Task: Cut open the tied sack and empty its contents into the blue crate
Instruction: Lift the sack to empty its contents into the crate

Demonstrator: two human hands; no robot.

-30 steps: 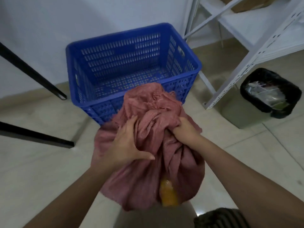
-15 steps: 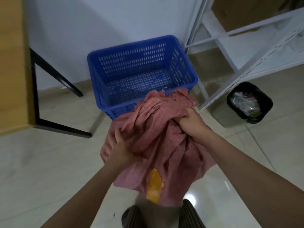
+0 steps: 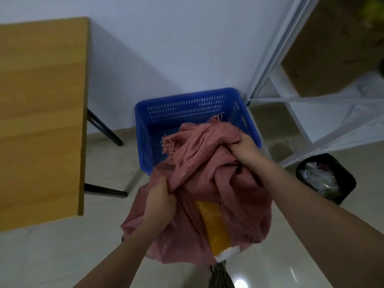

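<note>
I hold a dusty pink cloth sack in the air, just in front of the blue crate. My left hand grips a fold on its lower left side. My right hand clutches the bunched cloth near its top right, over the crate's near rim. The frayed end of the sack points toward the crate. A yellow packet with a white end pokes out of the sack's lower side, toward me. The crate's slotted inside looks bare where I can see it.
A wooden table with black legs stands at the left. A white metal shelf rack holding a cardboard box is at the right. A black lined waste bin sits on the tiled floor beside the rack.
My view has risen and pulled back, so the crate looks smaller and the table shows. The sack has lifted with it. My left hand has shifted from flat on the cloth to gripping a fold.
</note>
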